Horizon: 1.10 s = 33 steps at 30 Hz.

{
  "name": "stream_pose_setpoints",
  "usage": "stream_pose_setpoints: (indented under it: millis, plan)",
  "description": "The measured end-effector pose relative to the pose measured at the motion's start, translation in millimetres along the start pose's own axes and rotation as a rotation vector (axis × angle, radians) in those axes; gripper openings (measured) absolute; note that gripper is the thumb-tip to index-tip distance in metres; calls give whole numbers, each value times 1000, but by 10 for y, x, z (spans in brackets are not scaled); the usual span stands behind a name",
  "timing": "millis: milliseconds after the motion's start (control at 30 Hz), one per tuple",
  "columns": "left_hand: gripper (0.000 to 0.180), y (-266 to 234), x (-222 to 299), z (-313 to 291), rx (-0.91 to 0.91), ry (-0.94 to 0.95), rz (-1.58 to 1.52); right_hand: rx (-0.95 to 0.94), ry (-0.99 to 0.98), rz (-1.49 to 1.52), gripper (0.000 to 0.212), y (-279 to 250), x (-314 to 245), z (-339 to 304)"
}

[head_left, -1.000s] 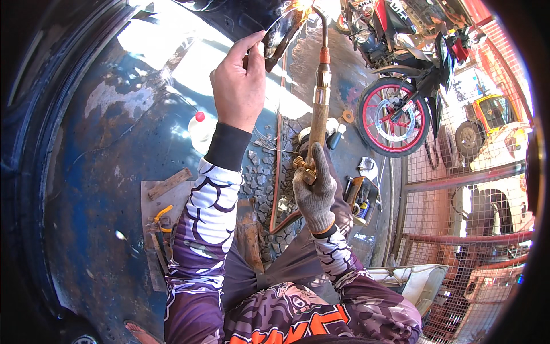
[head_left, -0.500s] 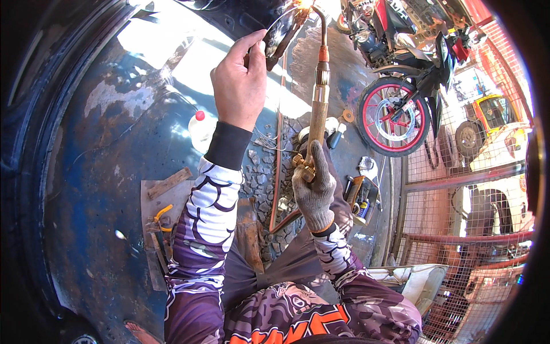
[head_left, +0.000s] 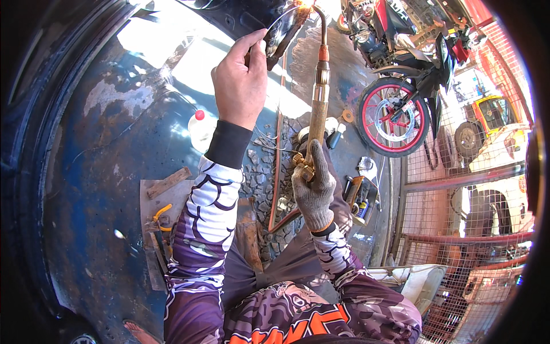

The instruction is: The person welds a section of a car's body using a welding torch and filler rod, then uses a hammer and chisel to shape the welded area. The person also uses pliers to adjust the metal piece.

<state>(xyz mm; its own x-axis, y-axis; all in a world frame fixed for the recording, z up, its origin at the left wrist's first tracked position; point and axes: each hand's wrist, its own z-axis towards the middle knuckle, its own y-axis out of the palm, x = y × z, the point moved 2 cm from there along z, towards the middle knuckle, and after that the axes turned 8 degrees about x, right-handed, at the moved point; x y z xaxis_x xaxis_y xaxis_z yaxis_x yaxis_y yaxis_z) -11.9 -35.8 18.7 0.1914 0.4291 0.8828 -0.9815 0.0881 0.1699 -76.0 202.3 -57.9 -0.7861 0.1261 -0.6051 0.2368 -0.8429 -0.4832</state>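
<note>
Steadying the gas torch (head_left: pixel 320 109) clamped in the right grip (head_left: pixel 315 195) helps. The left grip (head_left: pixel 240 86), pinching thin wire (head_left: pixel 279 18), should avoid the flame (head_left: pixel 308 3) ahead.

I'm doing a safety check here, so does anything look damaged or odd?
The right hand holding the torch is gloved, but the left hand, pinching a thin rod toward the flame, is bare: uneven protection, which seems odd. The blue floor also looks worn, with a pale patch.

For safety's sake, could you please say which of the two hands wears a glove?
The right hand, wearing a grey knitted glove, grips a brass-coloured torch; the left hand, pinching thin pale wire, is bare.
</note>
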Motion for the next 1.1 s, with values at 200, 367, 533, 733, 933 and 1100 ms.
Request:
stream_pose_setpoints:
  millis: [200, 367, 533, 733, 933, 1100]
  plan:
    - [24, 5, -3, 5, 4, 0, -2, -1, 3, 2, 70, 6, -6, 3]
    - [25, -39, 5, 9, 13, -25, 21, 14, -15, -9, 70, 8, -6, 4]
    - [25, -56, 19, -1, 10, -14, 31, 19, -18, 47, 71, 22, 32, -21]
    - [25, -30, 15, 4, 33, 79, 78, -9, 44, 90, 71, 20, 100, -70]
    - [26, -31, 11, -11, -14, -13, 57, -8, 36, 126, 72, 8, 94, -57]
    - [26, -11, 17, -3, -14, -10, 54, -12, 17, 86, 73, -2, 64, -47]
